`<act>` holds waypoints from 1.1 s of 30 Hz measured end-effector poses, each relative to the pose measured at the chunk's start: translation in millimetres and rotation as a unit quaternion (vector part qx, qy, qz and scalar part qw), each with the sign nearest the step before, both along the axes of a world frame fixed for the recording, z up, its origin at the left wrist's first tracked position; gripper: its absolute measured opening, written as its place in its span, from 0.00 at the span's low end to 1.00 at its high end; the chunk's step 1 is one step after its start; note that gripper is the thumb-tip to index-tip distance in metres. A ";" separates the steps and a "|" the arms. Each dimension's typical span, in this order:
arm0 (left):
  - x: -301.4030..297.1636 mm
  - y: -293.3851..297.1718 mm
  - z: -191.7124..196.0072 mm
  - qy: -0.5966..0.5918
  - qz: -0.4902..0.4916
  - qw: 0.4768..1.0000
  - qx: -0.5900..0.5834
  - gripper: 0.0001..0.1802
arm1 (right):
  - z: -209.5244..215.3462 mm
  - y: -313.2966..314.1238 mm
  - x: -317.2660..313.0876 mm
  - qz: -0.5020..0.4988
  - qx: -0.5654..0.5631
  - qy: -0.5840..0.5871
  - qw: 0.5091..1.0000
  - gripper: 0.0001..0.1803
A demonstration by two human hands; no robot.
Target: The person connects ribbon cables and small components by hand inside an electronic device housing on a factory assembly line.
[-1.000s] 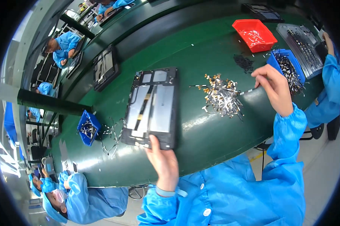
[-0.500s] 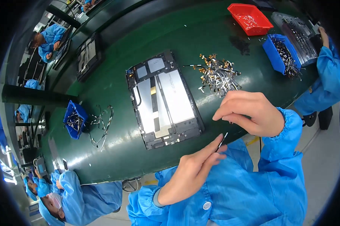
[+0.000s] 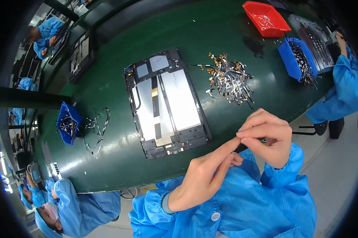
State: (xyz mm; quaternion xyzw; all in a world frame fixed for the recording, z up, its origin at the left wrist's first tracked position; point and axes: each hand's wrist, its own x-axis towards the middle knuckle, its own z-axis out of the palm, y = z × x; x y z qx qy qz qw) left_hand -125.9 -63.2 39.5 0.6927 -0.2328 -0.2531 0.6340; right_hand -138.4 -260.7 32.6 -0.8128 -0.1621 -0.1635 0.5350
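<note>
My left hand (image 3: 206, 173) pinches a thin black cable (image 3: 237, 148) between forefinger and thumb, mostly hidden by the fingers. At its fingertip my right hand (image 3: 268, 135) is closed in a pinch; what lies between those fingers is too small to make out. Beyond my hands, a tablet-like device (image 3: 179, 99) lies opened up on the green table, with white panels, a black frame and flat ribbon cables. A heap of short black-and-silver cables (image 3: 231, 81) with gold ends sits right of the device.
At the right stand a blue bin (image 3: 289, 63) of cables, a red bin (image 3: 262, 18) with white scraps and a clear tray (image 3: 314, 41) near another person's hand. At the left are another blue bin (image 3: 65, 133), loose cables (image 3: 97, 133) and a second device (image 3: 80, 57). Co-workers in blue sit around.
My right hand has come down to meet the left hand's fingertips. The cable's white end, visible earlier, is now hidden. The whole view has shifted slightly.
</note>
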 end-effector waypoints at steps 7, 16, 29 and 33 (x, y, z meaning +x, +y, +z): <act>-1.1 -5.8 -3.6 0.103 0.047 0.992 -0.051 0.16 | 4.0 7.9 -11.3 -0.105 -0.118 -0.105 0.982 0.13; 4.1 -1.6 -1.2 -0.156 0.055 0.984 0.071 0.11 | -7.1 16.9 0.6 -0.005 -0.051 -0.088 0.995 0.13; 7.0 102.2 -36.1 -0.021 0.314 0.947 0.059 0.10 | -23.3 -209.6 219.2 -0.341 -0.436 0.038 0.832 0.11; -2.2 98.2 -32.7 0.122 0.280 0.949 -0.080 0.09 | -23.5 -211.6 227.9 -0.415 -0.593 0.044 0.689 0.16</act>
